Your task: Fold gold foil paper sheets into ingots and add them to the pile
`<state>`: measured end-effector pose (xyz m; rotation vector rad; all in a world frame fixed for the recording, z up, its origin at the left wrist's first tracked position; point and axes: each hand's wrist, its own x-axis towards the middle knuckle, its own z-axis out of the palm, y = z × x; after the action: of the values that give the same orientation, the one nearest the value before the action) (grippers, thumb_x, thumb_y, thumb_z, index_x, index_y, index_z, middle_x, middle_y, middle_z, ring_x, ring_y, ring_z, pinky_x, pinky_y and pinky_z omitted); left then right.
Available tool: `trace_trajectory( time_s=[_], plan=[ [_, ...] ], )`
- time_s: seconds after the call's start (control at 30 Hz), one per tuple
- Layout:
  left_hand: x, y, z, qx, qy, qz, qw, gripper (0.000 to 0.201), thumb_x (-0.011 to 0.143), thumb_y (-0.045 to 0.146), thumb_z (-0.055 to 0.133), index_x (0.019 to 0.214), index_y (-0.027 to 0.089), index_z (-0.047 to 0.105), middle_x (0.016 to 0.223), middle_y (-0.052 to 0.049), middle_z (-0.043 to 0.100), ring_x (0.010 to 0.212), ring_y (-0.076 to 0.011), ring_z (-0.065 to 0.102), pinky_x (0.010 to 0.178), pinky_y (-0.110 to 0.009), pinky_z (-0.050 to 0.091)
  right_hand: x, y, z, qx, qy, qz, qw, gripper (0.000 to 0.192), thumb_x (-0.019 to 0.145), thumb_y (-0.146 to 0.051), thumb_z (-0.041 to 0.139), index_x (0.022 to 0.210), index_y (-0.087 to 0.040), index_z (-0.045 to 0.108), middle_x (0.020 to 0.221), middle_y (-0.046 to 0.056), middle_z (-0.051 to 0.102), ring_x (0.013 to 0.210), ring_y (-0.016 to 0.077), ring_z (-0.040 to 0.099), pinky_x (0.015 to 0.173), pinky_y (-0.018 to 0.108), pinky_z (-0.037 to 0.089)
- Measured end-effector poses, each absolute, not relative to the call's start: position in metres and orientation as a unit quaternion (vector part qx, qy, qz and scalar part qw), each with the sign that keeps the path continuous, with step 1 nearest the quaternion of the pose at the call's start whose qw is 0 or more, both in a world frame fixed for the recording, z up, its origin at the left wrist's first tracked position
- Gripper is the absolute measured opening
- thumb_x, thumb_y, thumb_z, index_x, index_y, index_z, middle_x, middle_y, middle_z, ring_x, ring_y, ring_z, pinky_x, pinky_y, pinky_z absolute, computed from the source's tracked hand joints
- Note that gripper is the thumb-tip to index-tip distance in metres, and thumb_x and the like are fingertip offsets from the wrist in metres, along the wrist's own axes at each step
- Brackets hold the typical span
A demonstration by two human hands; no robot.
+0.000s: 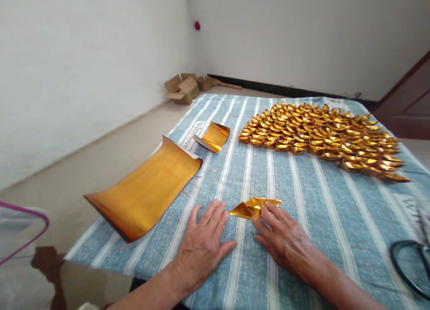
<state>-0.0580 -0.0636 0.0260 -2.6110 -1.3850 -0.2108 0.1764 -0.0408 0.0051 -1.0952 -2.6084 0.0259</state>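
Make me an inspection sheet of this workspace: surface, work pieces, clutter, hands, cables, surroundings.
Surface: blue-and-white striped cloth, lightly creased.
Work pieces: folded gold piece by the hands; large curled gold sheet and smaller curled gold sheet to the left; many folded gold shapes massed at the far right.
Clutter: black-handled scissors at the right edge, partly out of frame.
Hands: left hand spread on the cloth; right hand with fingers on the folded gold piece.
Cables: nothing seen.
Surroundings: open cardboard box on the floor; pale wall behind.
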Motion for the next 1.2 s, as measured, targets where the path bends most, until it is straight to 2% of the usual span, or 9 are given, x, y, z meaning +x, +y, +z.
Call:
trace_trajectory(
  time_s=[0.13,0.23,0.33,0.53,0.73,0.9,1.0,1.07,1.2],
  plan=[
    [-0.051,-0.066,0.034,-0.852,-0.501,-0.122,0.095,0.036,0.092,0.036,0.049,0.115,0.010,0.061,0.132,-0.019,0.057,0.123,-0.0351,0.052,0.100,-0.059,0.039,0.174,-0.040,0.007,-0.380,-0.911,-0.002,0.160,0.025,0.084,-0.023,0.063,0.107,-0.014,0.059,0.106,0.011,0.059,0.108,0.0301,0.053,0.093,0.045,0.052],
    [-0.037,-0.070,0.035,-0.858,-0.484,-0.160,0.069,0.035,0.092,0.021,0.046,0.122,0.007,0.056,0.128,-0.018,0.060,0.119,-0.0302,0.056,0.096,-0.050,0.048,0.173,-0.040,0.007,-0.383,-0.909,-0.006,0.165,0.023,0.084,-0.024,0.063,0.105,-0.014,0.059,0.106,0.012,0.060,0.107,0.0301,0.054,0.092,0.046,0.052],
    [-0.020,-0.072,0.027,-0.878,-0.447,-0.169,0.017,0.039,0.090,0.016,0.044,0.127,0.006,0.051,0.132,-0.018,0.057,0.126,-0.0269,0.050,0.099,-0.043,0.051,0.172,-0.040,0.006,-0.384,-0.908,0.006,0.167,0.022,0.084,-0.023,0.064,0.103,-0.015,0.059,0.103,0.011,0.061,0.105,0.0289,0.055,0.092,0.046,0.052],
    [-0.014,-0.070,0.006,-0.877,-0.457,-0.149,0.013,0.046,0.092,0.028,0.050,0.131,0.005,0.047,0.136,-0.022,0.052,0.130,-0.0309,0.046,0.101,-0.047,0.049,0.175,-0.040,0.003,-0.388,-0.906,0.023,0.169,0.027,0.083,-0.023,0.064,0.108,-0.016,0.058,0.110,0.011,0.060,0.113,0.0293,0.052,0.096,0.044,0.050],
    [-0.016,-0.068,0.008,-0.880,-0.452,-0.146,0.009,0.049,0.093,0.034,0.051,0.131,0.004,0.047,0.135,-0.022,0.053,0.129,-0.0317,0.047,0.101,-0.046,0.050,0.182,-0.037,0.005,-0.374,-0.909,0.065,0.174,0.020,0.087,-0.017,0.057,0.107,-0.018,0.060,0.108,0.008,0.062,0.114,0.0259,0.053,0.100,0.042,0.049],
    [-0.012,-0.066,0.009,-0.880,-0.451,-0.148,0.014,0.047,0.093,0.033,0.049,0.128,0.002,0.048,0.131,-0.024,0.055,0.126,-0.0333,0.050,0.098,-0.048,0.051,0.190,-0.032,0.014,-0.361,-0.909,0.096,0.185,0.019,0.087,-0.014,0.054,0.104,-0.016,0.062,0.113,0.010,0.063,0.117,0.0252,0.055,0.101,0.042,0.049],
    [-0.012,-0.066,0.007,-0.875,-0.457,-0.158,0.014,0.045,0.093,0.032,0.050,0.127,0.003,0.049,0.130,-0.024,0.056,0.125,-0.0328,0.051,0.098,-0.049,0.051,0.197,-0.026,0.018,-0.349,-0.897,0.148,0.226,0.019,0.089,-0.015,0.050,0.103,-0.018,0.063,0.114,0.011,0.064,0.113,0.0235,0.059,0.097,0.042,0.052],
    [-0.012,-0.064,0.007,-0.872,-0.460,-0.164,0.004,0.045,0.092,0.031,0.051,0.128,0.005,0.048,0.131,-0.022,0.056,0.126,-0.0322,0.050,0.099,-0.050,0.050,0.203,-0.020,0.018,-0.351,-0.870,0.197,0.285,0.025,0.091,-0.014,0.045,0.108,-0.019,0.062,0.112,0.009,0.066,0.109,0.0202,0.062,0.091,0.038,0.055],
    [-0.015,-0.055,0.011,-0.872,-0.456,-0.174,-0.039,0.043,0.091,0.028,0.054,0.129,0.009,0.048,0.133,-0.020,0.054,0.127,-0.0313,0.049,0.101,-0.052,0.048,0.212,-0.010,0.011,-0.391,-0.809,0.227,0.376,0.024,0.094,-0.018,0.044,0.106,-0.020,0.065,0.097,0.007,0.069,0.094,0.0170,0.066,0.079,0.032,0.058]
  ],
)
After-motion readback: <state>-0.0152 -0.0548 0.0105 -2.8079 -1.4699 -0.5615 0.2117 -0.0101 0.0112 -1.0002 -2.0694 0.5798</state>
